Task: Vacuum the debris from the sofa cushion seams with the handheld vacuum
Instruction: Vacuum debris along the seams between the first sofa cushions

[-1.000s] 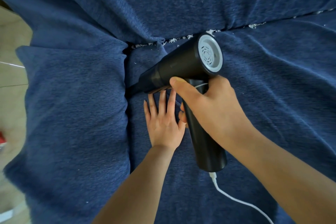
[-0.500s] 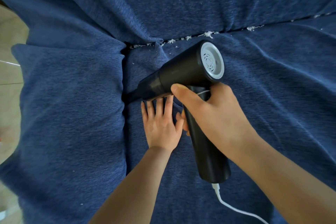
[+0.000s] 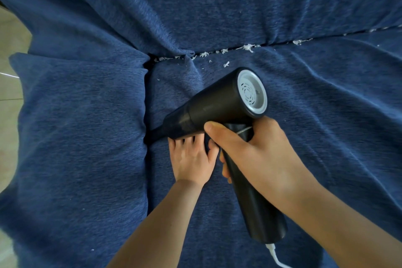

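My right hand [image 3: 258, 154] grips the handle of a black handheld vacuum [image 3: 219, 106] with a pale grey rear vent. Its narrow nozzle [image 3: 155, 134] pokes into the vertical seam [image 3: 145, 102] between two blue sofa seat cushions. My left hand [image 3: 191, 159] rests flat on the right cushion [image 3: 304, 115] just under the vacuum body, fingers straight and partly hidden by it. White debris flakes [image 3: 247, 47] line the horizontal seam between seat and backrest, with a few loose flakes [image 3: 226, 64] on the cushion.
The left seat cushion [image 3: 76, 137] bulges beside the seam. The blue backrest [image 3: 195, 2] fills the top. A white cord [image 3: 275, 257] leaves the handle's base at the bottom. Pale floor tiles [image 3: 10, 85] show at the far left.
The vacuum and both hands have slid down the vertical seam toward me, away from the backrest seam. The left hand stays flat beneath the vacuum.
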